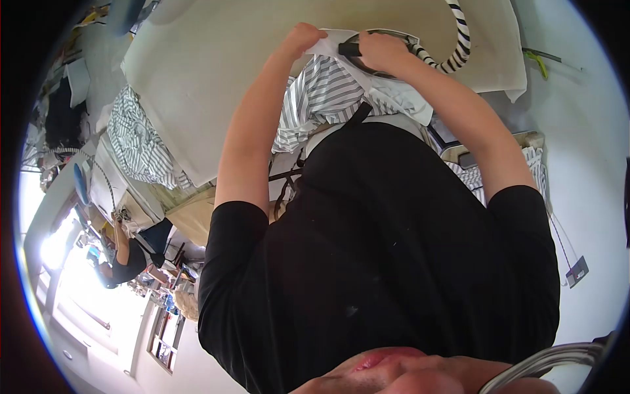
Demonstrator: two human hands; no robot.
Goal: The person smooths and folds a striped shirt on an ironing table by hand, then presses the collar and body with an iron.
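My left hand (305,39) is closed on the edge of a white piece of cloth (328,43) at the top of the head view. That cloth joins a grey-and-white striped garment (325,85), which hangs over the near edge of the ironing table. My right hand (384,52) is wrapped round the black handle of an iron (350,49), just right of my left hand. The iron rests on or just over the white cloth; its soleplate is partly hidden by my hand. A black-and-white striped cord (463,36) runs up from the iron's rear.
The pale padded ironing table (216,85) spreads beyond my hands. Another striped garment (134,134) drapes over its left side. More striped cloth (472,177) lies below the table at right. At far left a co-worker (128,259) stands by another table. A white wall (577,164) borders the right.
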